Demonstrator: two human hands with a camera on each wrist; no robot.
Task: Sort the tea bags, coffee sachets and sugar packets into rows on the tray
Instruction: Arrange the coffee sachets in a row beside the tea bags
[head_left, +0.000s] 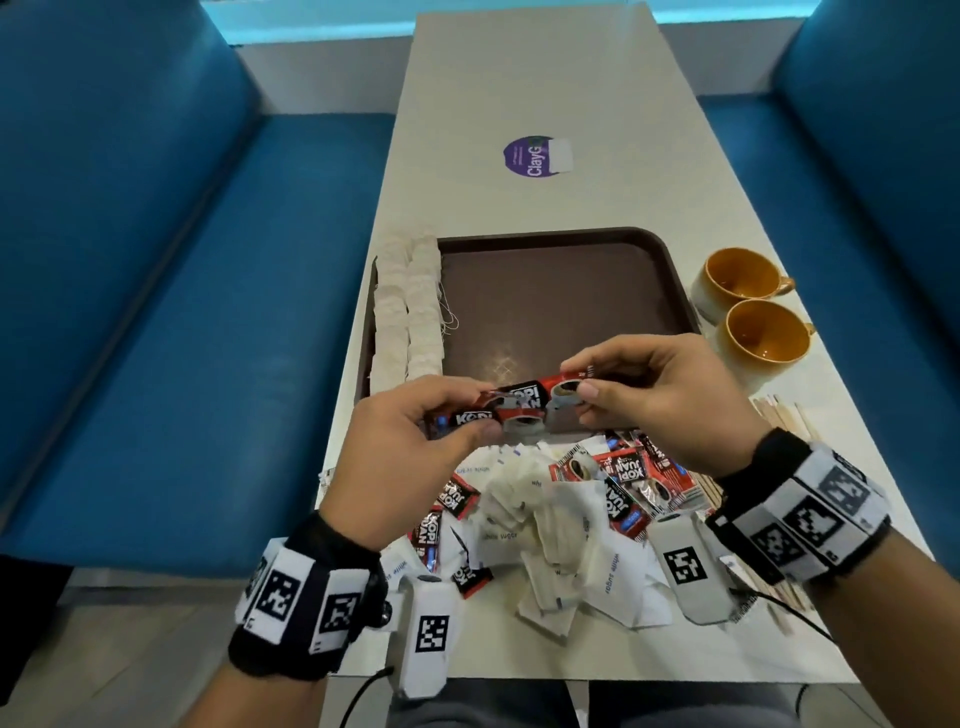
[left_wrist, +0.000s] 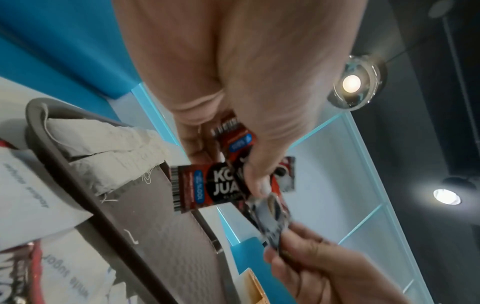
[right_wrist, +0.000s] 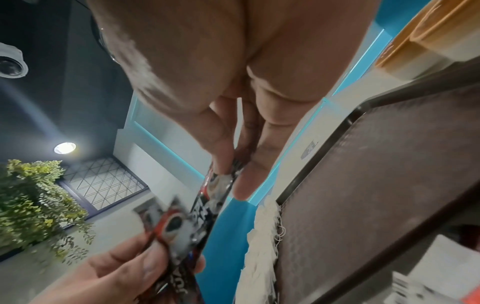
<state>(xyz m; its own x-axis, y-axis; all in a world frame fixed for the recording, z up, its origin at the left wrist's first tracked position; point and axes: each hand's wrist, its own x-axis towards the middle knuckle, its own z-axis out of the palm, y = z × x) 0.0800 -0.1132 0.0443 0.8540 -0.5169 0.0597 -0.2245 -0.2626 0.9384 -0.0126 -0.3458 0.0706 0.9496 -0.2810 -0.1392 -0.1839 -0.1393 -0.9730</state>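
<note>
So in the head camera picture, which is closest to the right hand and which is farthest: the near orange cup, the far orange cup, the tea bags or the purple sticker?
From the right hand:
1. Near orange cup, just beyond it on the right.
2. Far orange cup, behind the first cup.
3. Tea bags, across the tray on its left edge.
4. Purple sticker, far up the table.

both hands (head_left: 415, 436) (head_left: 654, 389) pinch coffee sachets (head_left: 519, 405) above the tray (head_left: 561, 291); tea bags (head_left: 408, 306) line its left edge.
</note>
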